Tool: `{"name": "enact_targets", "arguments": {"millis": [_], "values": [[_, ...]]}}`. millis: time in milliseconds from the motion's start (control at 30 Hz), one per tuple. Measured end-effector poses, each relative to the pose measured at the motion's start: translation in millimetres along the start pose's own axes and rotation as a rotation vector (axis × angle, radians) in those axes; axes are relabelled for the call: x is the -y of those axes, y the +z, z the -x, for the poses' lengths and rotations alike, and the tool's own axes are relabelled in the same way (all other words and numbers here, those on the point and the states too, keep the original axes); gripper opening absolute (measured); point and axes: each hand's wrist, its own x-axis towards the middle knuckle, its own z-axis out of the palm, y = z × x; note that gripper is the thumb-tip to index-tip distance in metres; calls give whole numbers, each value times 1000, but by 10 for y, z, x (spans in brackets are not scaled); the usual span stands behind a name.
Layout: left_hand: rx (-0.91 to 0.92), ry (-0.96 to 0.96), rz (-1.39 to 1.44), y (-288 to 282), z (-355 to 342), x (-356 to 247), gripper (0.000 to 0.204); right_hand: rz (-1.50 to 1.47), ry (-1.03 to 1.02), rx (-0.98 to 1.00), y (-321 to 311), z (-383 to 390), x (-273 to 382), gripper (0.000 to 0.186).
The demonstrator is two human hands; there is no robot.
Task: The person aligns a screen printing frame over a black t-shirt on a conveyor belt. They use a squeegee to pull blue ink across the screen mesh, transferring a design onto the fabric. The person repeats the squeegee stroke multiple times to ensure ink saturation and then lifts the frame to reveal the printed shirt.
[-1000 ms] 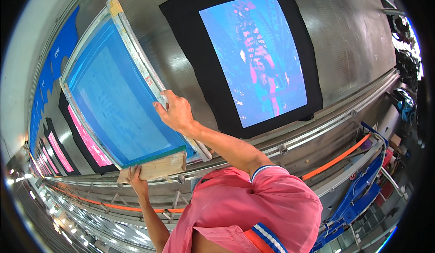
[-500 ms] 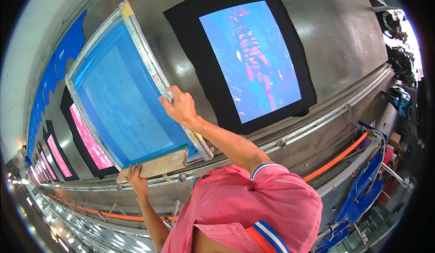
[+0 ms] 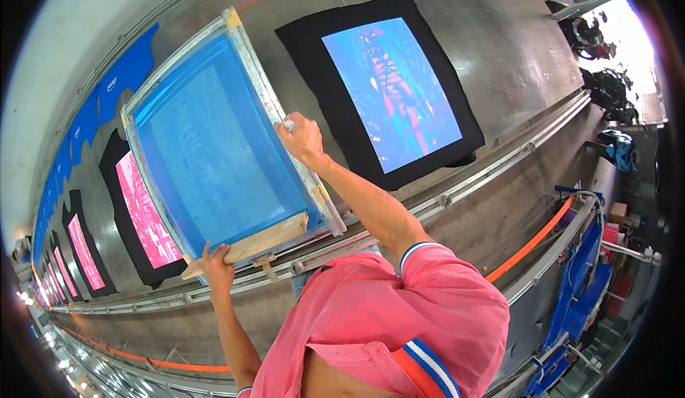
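Observation:
A screen-printing frame [image 3: 262, 88] with blue mesh [image 3: 207, 134] lies in front of me, above the metal table. My right hand [image 3: 301, 140] is closed around the frame's right side bar, with a small white piece showing by the fingers. Along the frame's near end rests a wooden squeegee [image 3: 267, 237] with a green blade edge. My left hand [image 3: 217, 268] grips near the squeegee's left end, at the frame's near corner; whether it holds the frame too is hidden. What lies beneath the mesh cannot be made out.
To the right lies a black fabric panel [image 3: 314, 70] with a blue and pink print [image 3: 399, 98]. Several black panels with pink prints [image 3: 146, 212] line the table [image 3: 499, 48] leftward. Blue fabric pieces [image 3: 118, 77] lie along the far side. A metal rail [image 3: 421, 209] runs along the near edge.
The frame and both hands have shifted right relative to the fabric panels, exposing more of the nearest pink print. My left fingers now show higher over the squeegee's end. The view has turned slightly.

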Motion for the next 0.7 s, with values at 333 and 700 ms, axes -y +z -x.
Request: {"name": "enact_targets", "arguments": {"millis": [333, 700], "values": [[114, 56, -186, -517, 11, 638, 27, 32, -39, -186, 1067, 168, 32, 33], [173, 2, -207, -891, 190, 1957, 35, -8, -2, -190, 2326, 629, 181, 31]]}}
